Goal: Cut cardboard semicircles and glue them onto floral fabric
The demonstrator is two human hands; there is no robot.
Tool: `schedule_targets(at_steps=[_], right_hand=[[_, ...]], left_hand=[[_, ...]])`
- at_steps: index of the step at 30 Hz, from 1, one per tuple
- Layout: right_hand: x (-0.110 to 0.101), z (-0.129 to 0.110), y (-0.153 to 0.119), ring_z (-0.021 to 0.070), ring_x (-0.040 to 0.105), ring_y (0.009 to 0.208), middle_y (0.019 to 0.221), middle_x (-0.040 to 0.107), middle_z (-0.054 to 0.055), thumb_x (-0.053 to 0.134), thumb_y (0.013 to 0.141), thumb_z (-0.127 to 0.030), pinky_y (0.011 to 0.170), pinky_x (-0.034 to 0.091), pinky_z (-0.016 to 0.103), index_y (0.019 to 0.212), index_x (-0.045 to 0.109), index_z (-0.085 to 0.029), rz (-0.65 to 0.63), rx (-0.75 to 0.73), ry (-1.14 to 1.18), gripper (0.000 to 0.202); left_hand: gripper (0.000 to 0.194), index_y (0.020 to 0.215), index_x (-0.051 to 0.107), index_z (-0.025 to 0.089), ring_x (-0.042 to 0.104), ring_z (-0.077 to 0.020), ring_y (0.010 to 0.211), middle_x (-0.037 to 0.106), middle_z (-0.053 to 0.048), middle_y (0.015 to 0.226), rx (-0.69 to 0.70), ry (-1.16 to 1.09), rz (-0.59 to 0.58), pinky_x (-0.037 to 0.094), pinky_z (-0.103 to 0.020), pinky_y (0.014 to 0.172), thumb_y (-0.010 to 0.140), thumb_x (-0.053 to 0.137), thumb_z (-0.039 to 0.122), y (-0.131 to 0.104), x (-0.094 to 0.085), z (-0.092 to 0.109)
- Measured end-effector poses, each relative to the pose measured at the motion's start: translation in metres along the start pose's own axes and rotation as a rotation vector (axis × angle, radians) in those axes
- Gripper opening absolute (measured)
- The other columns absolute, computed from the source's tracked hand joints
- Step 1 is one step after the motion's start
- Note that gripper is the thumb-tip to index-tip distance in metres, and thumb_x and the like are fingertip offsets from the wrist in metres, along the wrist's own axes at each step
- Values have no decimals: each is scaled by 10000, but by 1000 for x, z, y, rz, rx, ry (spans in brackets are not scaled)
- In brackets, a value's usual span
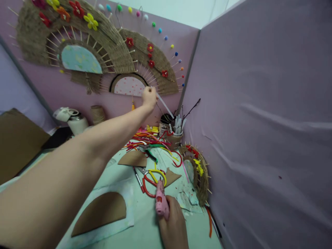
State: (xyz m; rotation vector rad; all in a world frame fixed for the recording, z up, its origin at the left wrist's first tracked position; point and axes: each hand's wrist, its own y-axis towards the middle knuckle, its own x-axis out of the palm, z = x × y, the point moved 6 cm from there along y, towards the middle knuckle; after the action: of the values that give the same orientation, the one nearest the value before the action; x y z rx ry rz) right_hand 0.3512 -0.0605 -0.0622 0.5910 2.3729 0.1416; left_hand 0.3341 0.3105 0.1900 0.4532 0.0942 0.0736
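Note:
My left hand (pixel 149 97) is raised at arm's length, its fingers closed around a long translucent glue stick (pixel 165 104). The stick slants down right toward a pot (pixel 174 139) filled with more glue sticks (pixel 177 123). Low in the view, my right hand (pixel 173 221) grips a pink glue gun (pixel 161 202), nozzle pointing away from me. Just beyond the nozzle lie scissors (pixel 148 186) with red and yellow handles. A half-round brown cardboard piece (pixel 102 212) rests on patterned cloth (pixel 129 204) to the left.
Decorated twine fans (pixel 109 45) hang on the back wall. A small fan (pixel 201 176) leans by the right wall (pixel 259 103). Pliers (pixel 151 155), coloured pipe cleaners (pixel 145 136) and a cardboard half-disc (pixel 132 159) lie mid-table. A twine spool (pixel 98 114) and white bottle (pixel 77 123) stand at the back left.

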Motion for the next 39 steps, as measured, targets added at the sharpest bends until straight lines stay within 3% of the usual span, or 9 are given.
schedule_targets(at_steps=[3, 6, 8, 11, 15, 18, 22, 32, 39], right_hand=[[-4, -3, 1, 204, 629, 839, 931, 664, 65, 465, 927, -295, 741, 479, 292, 1021, 575, -207, -25, 31, -18, 170], [-6, -4, 1, 213, 626, 862, 954, 666, 86, 438, 939, -330, 730, 468, 294, 1048, 573, -186, -38, 38, -44, 226], [-9, -6, 2, 216, 623, 872, 952, 667, 96, 412, 950, -348, 714, 456, 289, 1049, 575, -175, -42, 37, -70, 257], [-15, -14, 6, 205, 619, 810, 882, 668, 81, 370, 965, -353, 658, 423, 270, 990, 580, -179, -38, 55, -154, 274], [-21, -34, 16, 197, 606, 717, 809, 657, 69, 385, 954, -335, 590, 351, 271, 917, 560, -176, -84, 101, -406, 240], [-19, -51, 25, 202, 628, 781, 870, 671, 81, 405, 951, -289, 595, 333, 269, 994, 560, -170, -133, 111, -537, 200], [-13, -68, 32, 210, 645, 807, 937, 678, 101, 427, 940, -258, 596, 339, 269, 1040, 547, -168, -190, 147, -652, 180], [-4, -85, 37, 230, 678, 793, 885, 688, 102, 404, 955, -311, 560, 330, 268, 1026, 521, -170, -238, 160, -755, 196], [-4, -86, 38, 215, 676, 751, 857, 688, 92, 402, 959, -320, 555, 335, 266, 1074, 513, -170, -243, 170, -731, 220]], left_hand=[[281, 866, 520, 165, 573, -71, 507, 582, 30, 617, 101, -263, 113, 369, -160, 479, 945, 483, 432, -2, -46, 27], [258, 838, 488, 168, 523, -28, 427, 543, 80, 555, 119, -386, 66, 314, -133, 429, 977, 421, 376, -31, -96, 37], [218, 790, 454, 189, 432, -13, 338, 487, 117, 476, 102, -422, 22, 264, -122, 383, 992, 404, 254, -65, -131, 34], [220, 762, 459, 207, 396, -24, 308, 502, 119, 456, 170, -456, 37, 247, -142, 326, 949, 520, 306, -129, -181, 25], [156, 809, 534, 212, 453, -70, 343, 571, 77, 507, 241, -431, 2, 281, -194, 286, 903, 589, 323, -209, -217, 16], [137, 832, 563, 203, 500, -83, 385, 596, 49, 555, 267, -413, -17, 341, -209, 308, 901, 584, 320, -247, -228, 16], [89, 880, 594, 224, 536, -84, 415, 621, 39, 602, 362, -367, -44, 390, -203, 339, 920, 543, 284, -271, -234, 22], [91, 965, 607, 232, 597, -110, 488, 656, 14, 684, 559, -243, -148, 482, -229, 424, 891, 556, 222, -288, -244, 20], [59, 909, 607, 256, 613, -140, 499, 659, 12, 650, 511, -172, -184, 502, -266, 452, 867, 580, 288, -288, -249, 13]])
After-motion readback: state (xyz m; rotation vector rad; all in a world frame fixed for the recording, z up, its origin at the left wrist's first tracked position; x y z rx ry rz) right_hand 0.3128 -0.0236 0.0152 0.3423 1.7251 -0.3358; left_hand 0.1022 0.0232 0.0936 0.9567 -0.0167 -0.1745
